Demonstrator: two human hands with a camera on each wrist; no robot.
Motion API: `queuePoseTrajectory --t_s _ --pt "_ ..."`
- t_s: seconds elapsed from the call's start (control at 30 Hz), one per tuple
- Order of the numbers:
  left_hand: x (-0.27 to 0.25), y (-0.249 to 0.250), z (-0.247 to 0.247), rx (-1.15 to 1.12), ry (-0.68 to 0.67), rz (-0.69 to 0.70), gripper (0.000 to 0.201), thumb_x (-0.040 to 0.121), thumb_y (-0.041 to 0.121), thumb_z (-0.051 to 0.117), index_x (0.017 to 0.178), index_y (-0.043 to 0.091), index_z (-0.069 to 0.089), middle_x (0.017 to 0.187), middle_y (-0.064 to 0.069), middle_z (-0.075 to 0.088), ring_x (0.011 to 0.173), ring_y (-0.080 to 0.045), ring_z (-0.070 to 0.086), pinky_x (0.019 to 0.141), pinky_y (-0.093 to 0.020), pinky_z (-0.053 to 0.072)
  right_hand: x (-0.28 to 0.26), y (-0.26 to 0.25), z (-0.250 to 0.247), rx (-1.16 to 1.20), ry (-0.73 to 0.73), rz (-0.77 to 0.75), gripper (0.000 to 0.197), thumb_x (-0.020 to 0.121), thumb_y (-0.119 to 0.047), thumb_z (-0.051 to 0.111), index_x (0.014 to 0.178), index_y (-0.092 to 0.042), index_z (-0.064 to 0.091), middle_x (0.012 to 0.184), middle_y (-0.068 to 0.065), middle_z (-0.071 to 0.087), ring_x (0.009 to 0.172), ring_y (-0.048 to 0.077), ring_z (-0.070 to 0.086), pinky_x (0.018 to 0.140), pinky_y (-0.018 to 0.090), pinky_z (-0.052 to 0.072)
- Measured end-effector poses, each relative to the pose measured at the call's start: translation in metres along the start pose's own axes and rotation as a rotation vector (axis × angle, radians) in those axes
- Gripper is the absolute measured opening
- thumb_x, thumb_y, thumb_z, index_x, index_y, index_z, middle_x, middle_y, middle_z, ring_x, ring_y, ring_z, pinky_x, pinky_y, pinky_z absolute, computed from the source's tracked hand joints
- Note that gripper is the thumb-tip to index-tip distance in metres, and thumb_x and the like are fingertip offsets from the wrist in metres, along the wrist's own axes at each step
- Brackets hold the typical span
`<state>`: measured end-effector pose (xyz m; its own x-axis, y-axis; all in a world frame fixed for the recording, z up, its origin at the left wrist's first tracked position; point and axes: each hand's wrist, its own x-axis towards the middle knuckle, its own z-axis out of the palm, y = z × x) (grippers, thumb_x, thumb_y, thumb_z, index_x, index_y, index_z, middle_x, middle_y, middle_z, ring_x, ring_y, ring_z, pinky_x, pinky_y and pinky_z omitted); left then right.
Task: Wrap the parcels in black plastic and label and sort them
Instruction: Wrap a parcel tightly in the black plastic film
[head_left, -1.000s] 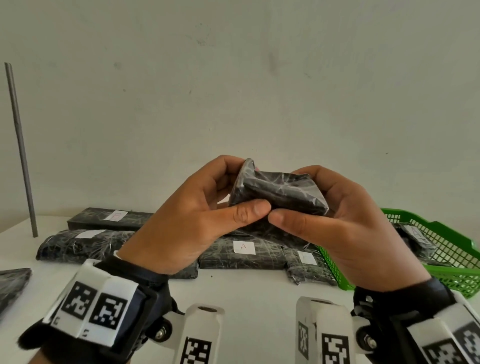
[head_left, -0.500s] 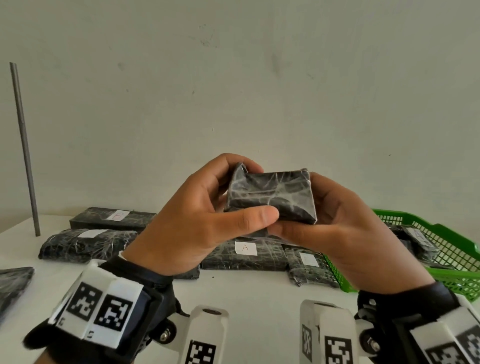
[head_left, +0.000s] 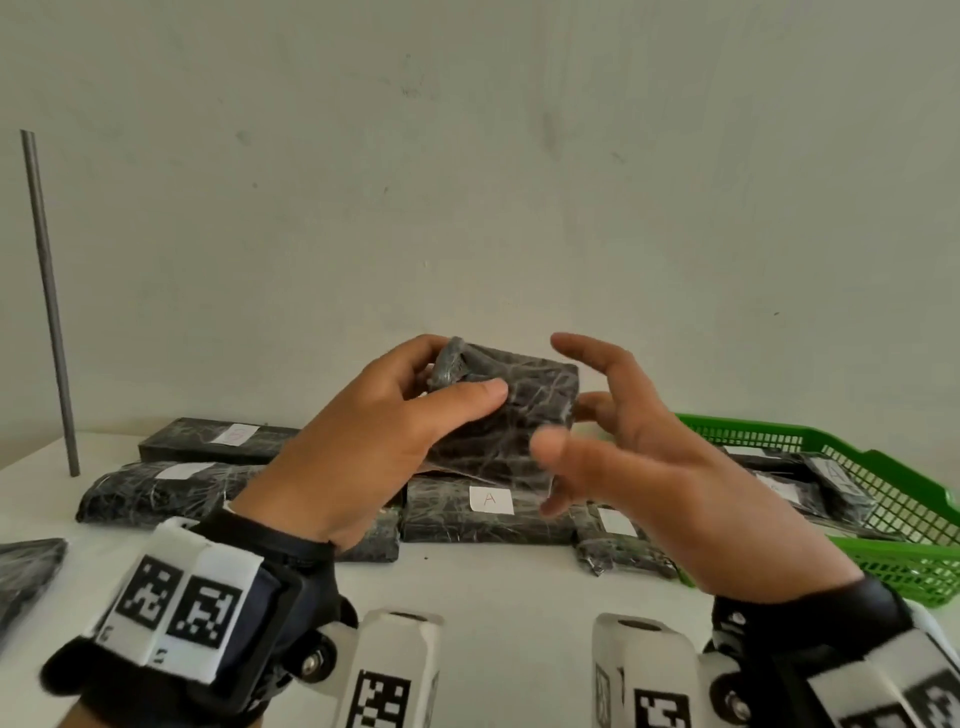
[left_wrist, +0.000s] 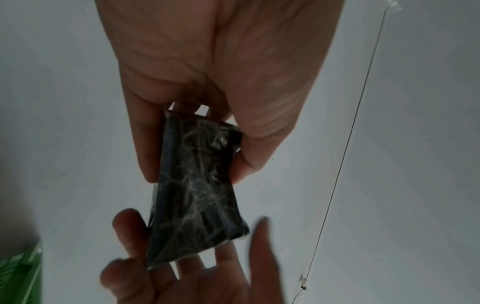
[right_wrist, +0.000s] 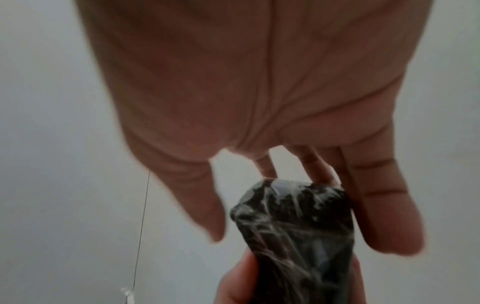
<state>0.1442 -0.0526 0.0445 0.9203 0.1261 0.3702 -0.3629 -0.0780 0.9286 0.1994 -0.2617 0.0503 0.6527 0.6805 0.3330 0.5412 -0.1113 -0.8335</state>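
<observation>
Left hand (head_left: 363, 441) has the parcel (head_left: 511, 415) up in the air above the table (head_left: 493, 587), thumb on its near face and fingers curled round the far end, a firm pinch. Right hand (head_left: 654, 467) sits at the parcel's other end, fingers spread wide and loose, gripping nothing; from the right wrist view a couple of fingertips (right_wrist: 322, 172) look to be just at the wrap, contact unclear. Below, labelled parcels (head_left: 488, 512) lie in a row on the table, one marked A. More lie in the green basket (head_left: 893, 499) on the right.
</observation>
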Motion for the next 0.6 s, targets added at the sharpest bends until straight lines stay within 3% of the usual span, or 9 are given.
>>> queuePoseTrajectory --t_s 0.07,0.13,0.23,0.37,0.4,0.43,0.5,0.53,0.6 --pt "0.001 -0.002 0.003 -0.025 0.009 -0.005 0.024 0.085 0.031 0.072 0.106 0.019 0.072 0.102 -0.003 0.079 0.096 -0.02 0.077 0.09 -0.041 0.057 0.003 0.003 0.002 -0.011 0.087 -0.012 0.074 0.077 -0.073 0.069 0.143 -0.048 0.047 0.12 -0.004 0.073 0.096 0.023 0.078 0.099 0.054 0.056" --pt "0.002 -0.006 0.007 -0.005 0.061 0.015 0.009 0.095 0.021 0.07 0.103 0.019 0.073 0.102 -0.005 0.078 0.095 -0.021 0.077 0.086 -0.039 0.058 0.006 0.004 0.006 -0.061 0.128 -0.029 0.054 0.085 -0.066 0.066 0.13 -0.037 0.062 0.117 -0.005 0.075 0.094 0.02 0.078 0.096 0.055 0.058" --pt "0.005 -0.013 0.014 0.046 0.14 0.064 0.008 0.093 0.019 0.072 0.101 0.02 0.072 0.103 -0.007 0.076 0.093 -0.022 0.076 0.083 -0.039 0.06 0.009 0.007 0.01 -0.09 0.165 0.003 0.025 0.097 -0.045 0.065 0.12 -0.034 0.067 0.112 -0.009 0.076 0.091 0.016 0.076 0.092 0.054 0.059" --pt "0.004 -0.015 0.023 0.043 0.138 0.059 0.013 0.09 0.029 0.073 0.102 0.023 0.07 0.108 -0.008 0.074 0.098 -0.025 0.075 0.086 -0.041 0.061 0.011 0.011 0.012 -0.023 0.222 0.003 0.028 0.084 -0.042 0.062 0.11 -0.034 0.068 0.106 -0.002 0.077 0.093 0.035 0.074 0.088 0.063 0.059" --pt "0.003 -0.015 0.025 0.056 0.143 0.064 0.009 0.094 0.024 0.072 0.102 0.021 0.069 0.107 -0.008 0.073 0.097 -0.023 0.075 0.083 -0.036 0.062 0.013 0.013 0.012 -0.028 0.236 0.004 0.026 0.084 -0.041 0.062 0.108 -0.032 0.069 0.102 -0.002 0.078 0.09 0.029 0.076 0.084 0.056 0.062" --pt "0.002 -0.016 0.027 0.076 0.155 0.073 0.005 0.096 0.02 0.07 0.102 0.019 0.069 0.105 -0.008 0.073 0.094 -0.021 0.075 0.079 -0.03 0.061 0.014 0.015 0.012 -0.036 0.247 0.004 0.022 0.087 -0.038 0.063 0.106 -0.028 0.069 0.095 -0.003 0.078 0.084 0.016 0.076 0.077 0.042 0.063" --pt "0.002 -0.019 0.032 0.099 0.183 0.068 0.004 0.097 0.018 0.068 0.101 0.018 0.067 0.102 -0.006 0.074 0.093 -0.019 0.074 0.074 -0.023 0.058 0.014 0.016 0.014 -0.026 0.261 0.025 0.012 0.092 -0.023 0.063 0.103 -0.019 0.067 0.082 -0.006 0.074 0.064 -0.003 0.065 0.059 0.017 0.051" --pt "0.002 -0.02 0.034 0.097 0.181 0.037 0.005 0.097 0.021 0.069 0.101 0.019 0.067 0.103 -0.005 0.074 0.094 -0.019 0.074 0.075 -0.023 0.058 0.013 0.015 0.014 -0.031 0.261 0.042 0.011 0.094 -0.018 0.061 0.104 -0.018 0.067 0.082 -0.007 0.072 0.06 -0.004 0.063 0.056 0.013 0.048" --pt "0.003 -0.019 0.035 0.066 0.124 -0.045 0.015 0.095 0.034 0.07 0.104 0.023 0.067 0.107 -0.006 0.075 0.101 -0.021 0.074 0.087 -0.034 0.059 0.012 0.015 0.01 -0.069 0.26 0.051 0.017 0.095 -0.019 0.059 0.11 -0.023 0.066 0.091 -0.007 0.076 0.071 0.0 0.07 0.064 0.017 0.053"
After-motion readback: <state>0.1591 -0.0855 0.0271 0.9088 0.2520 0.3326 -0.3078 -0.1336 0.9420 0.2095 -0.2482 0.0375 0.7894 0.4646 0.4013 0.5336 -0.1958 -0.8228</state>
